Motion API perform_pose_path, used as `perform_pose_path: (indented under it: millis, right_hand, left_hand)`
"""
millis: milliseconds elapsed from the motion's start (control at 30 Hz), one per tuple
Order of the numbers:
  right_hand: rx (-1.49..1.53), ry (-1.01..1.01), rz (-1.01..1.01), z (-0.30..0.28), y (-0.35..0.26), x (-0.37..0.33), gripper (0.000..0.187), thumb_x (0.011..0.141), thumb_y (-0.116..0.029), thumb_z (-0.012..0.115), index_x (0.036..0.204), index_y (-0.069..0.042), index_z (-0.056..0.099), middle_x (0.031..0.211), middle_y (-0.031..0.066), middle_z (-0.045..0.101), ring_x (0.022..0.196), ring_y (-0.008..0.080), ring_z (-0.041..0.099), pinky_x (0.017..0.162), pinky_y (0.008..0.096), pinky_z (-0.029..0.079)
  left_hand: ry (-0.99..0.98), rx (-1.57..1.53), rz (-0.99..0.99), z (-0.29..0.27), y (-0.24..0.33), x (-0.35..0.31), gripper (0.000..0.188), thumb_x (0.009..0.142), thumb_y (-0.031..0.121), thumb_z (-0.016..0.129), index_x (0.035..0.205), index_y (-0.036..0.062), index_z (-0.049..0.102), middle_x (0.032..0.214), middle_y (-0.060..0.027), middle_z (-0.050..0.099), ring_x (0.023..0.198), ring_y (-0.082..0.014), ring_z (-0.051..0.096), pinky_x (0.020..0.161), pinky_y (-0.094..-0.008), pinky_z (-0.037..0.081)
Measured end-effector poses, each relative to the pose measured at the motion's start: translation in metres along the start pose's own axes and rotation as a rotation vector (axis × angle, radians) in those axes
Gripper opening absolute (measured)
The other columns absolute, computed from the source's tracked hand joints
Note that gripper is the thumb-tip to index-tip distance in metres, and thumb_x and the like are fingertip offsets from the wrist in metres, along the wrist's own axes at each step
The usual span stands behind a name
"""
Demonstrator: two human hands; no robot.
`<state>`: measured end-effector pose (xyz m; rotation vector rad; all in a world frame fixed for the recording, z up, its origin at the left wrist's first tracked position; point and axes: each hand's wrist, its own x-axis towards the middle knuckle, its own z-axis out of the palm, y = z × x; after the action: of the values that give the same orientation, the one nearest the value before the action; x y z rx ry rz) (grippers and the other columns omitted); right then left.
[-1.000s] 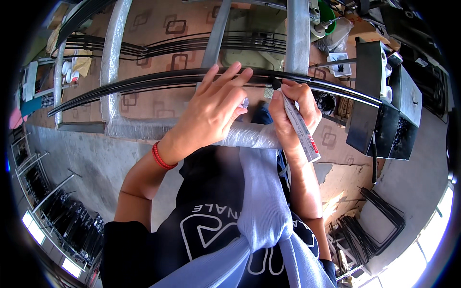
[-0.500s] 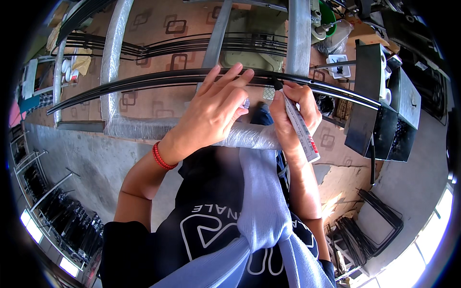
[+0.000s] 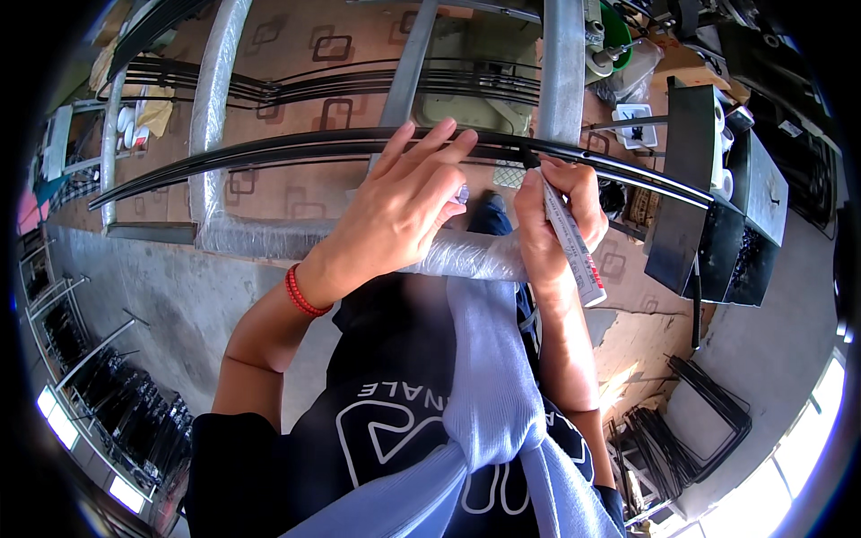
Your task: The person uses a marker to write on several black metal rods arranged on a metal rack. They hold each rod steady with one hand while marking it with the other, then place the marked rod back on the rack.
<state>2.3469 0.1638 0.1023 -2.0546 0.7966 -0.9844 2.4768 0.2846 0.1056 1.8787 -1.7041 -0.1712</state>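
Observation:
Several long black strips (image 3: 296, 149) run side by side across the metal frame in front of me. My left hand (image 3: 404, 202) rests on the near side of them, its fingertips laid over the strips. Between its thumb and bent index finger pokes out a small pale grey cap (image 3: 462, 194). Gripped in my right hand (image 3: 567, 211) is a white marker pen (image 3: 576, 247) with red print, slanting up to its black tip. That tip meets the strips just right of the frame's upright bar; the exact contact point is partly hidden by my fingers.
The frame's near bar (image 3: 269, 240) is wrapped in clear film. More black strips (image 3: 359, 87) lie further off. A dark metal box (image 3: 686, 179) stands at the strips' right end, near a white tray (image 3: 634, 125). Bundled black frames (image 3: 668, 439) lie at the lower right.
My right hand has slid slightly to the right along the strips with the marker pen. My left hand has stayed nearly still.

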Motion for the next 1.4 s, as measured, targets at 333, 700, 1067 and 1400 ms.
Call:
perform_pose_path:
  millis: [333, 700, 1067, 1400]
  right_hand:
    - [0.079, 0.043, 0.114, -0.002, -0.003, 0.001, 0.013, 0.074, -0.001, 0.063, 0.081, -0.002, 0.052, 0.070, 0.0070, 0.055, 0.057, 0.0117, 0.050, 0.052, 0.0227, 0.041]
    - [0.336, 0.214, -0.051, -0.021, 0.001, -0.015, 0.024, 0.080, -0.015, 0.061, 0.078, -0.003, 0.041, 0.066, 0.0084, 0.051, 0.058, 0.0119, 0.045, 0.064, 0.0280, 0.044]
    - [0.210, 0.148, -0.140, -0.036, -0.002, -0.018, 0.016, 0.070, 0.000, 0.060, 0.080, -0.001, 0.047, 0.068, 0.0098, 0.057, 0.055, 0.0162, 0.049, 0.053, 0.0240, 0.042]
    - [0.313, 0.004, -0.140, -0.012, -0.028, -0.042, 0.021, 0.063, 0.002, 0.067, 0.080, 0.001, 0.054, 0.067, 0.0110, 0.057, 0.054, 0.0224, 0.053, 0.051, 0.0287, 0.044]
  left_hand:
    - [0.001, -0.008, -0.002, -0.001, 0.001, 0.001, 0.016, 0.078, 0.010, 0.062, 0.084, 0.0043, 0.048, 0.124, -0.0152, 0.051, 0.121, -0.0304, 0.044, 0.104, -0.0468, 0.027]
    - [0.000, 0.015, 0.010, 0.001, 0.000, 0.000, 0.019, 0.075, 0.007, 0.063, 0.087, 0.0035, 0.049, 0.128, -0.0135, 0.048, 0.123, -0.0297, 0.041, 0.104, -0.0465, 0.027]
    - [0.043, -0.023, -0.015, 0.003, 0.000, 0.000, 0.016, 0.072, 0.002, 0.063, 0.082, 0.0028, 0.050, 0.128, -0.0094, 0.051, 0.125, -0.0298, 0.037, 0.100, -0.0446, 0.032]
    - [0.170, -0.098, -0.050, -0.018, -0.020, -0.008, 0.023, 0.092, 0.025, 0.046, 0.088, 0.0029, 0.050, 0.128, -0.0135, 0.050, 0.122, -0.0315, 0.044, 0.104, -0.0516, 0.023]
